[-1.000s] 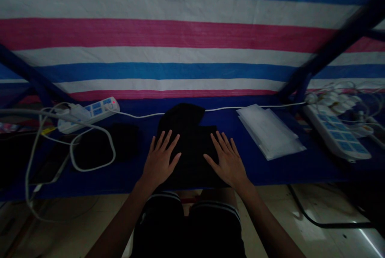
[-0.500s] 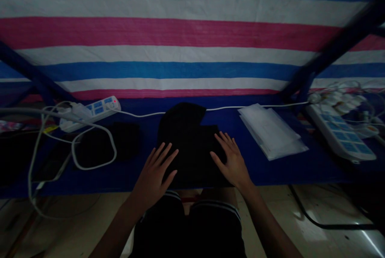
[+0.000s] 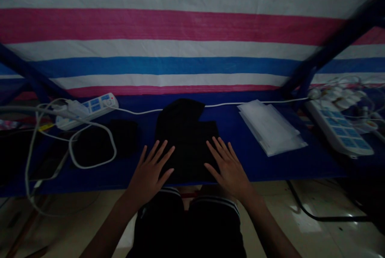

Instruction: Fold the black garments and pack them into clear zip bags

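A dark cloth item [image 3: 188,141], black and lying flat with a rounded upper left part and a notch at its upper right, rests on the blue surface [image 3: 270,169]. My left hand [image 3: 151,175] lies over its lower left edge, palm down, fingers spread. On the lower right edge is my right hand [image 3: 229,169], also flat with its fingers apart. Neither hand grips anything. To the right lie several translucent plastic bags [image 3: 272,129] in an overlapping stack.
A power strip [image 3: 90,109] with a white looped cable [image 3: 114,145], a phone [image 3: 49,163] and dark cloth [image 3: 124,137] are at the left. Another power strip [image 3: 343,129] with tangled plugs stands at the right. Striped sheeting [image 3: 180,27] hangs behind.
My right hand has moved slightly down and left on the black cloth. My left hand has shifted slightly left. The camera view has shifted a little.
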### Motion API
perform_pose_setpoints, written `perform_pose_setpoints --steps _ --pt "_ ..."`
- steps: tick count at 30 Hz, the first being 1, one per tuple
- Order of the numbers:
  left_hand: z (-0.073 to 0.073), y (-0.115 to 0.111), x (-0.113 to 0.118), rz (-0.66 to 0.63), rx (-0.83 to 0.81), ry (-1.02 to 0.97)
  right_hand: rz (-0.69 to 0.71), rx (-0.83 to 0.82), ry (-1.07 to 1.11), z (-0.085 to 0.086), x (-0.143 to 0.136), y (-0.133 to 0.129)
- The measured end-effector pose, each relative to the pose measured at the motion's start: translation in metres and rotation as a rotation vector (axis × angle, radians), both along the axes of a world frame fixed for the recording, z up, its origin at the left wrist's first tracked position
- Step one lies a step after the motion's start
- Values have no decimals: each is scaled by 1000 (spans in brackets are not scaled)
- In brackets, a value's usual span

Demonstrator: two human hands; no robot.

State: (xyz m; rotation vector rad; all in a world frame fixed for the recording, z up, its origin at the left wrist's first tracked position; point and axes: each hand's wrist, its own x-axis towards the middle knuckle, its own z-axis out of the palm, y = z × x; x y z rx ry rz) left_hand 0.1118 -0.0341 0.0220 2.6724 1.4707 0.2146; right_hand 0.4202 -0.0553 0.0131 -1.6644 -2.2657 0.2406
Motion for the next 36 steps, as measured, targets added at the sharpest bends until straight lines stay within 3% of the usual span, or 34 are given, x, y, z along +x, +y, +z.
perform_pose_setpoints --steps 10,18,36 --pt "-1 1 -10 -11 27 17 3 40 -10 -1 13 -7" --pt "1 0 -10 3 24 2 253 132 239 5 31 -21" --pt "-3 -1 -12 -2 24 -60 288 148 230 5 29 -24"
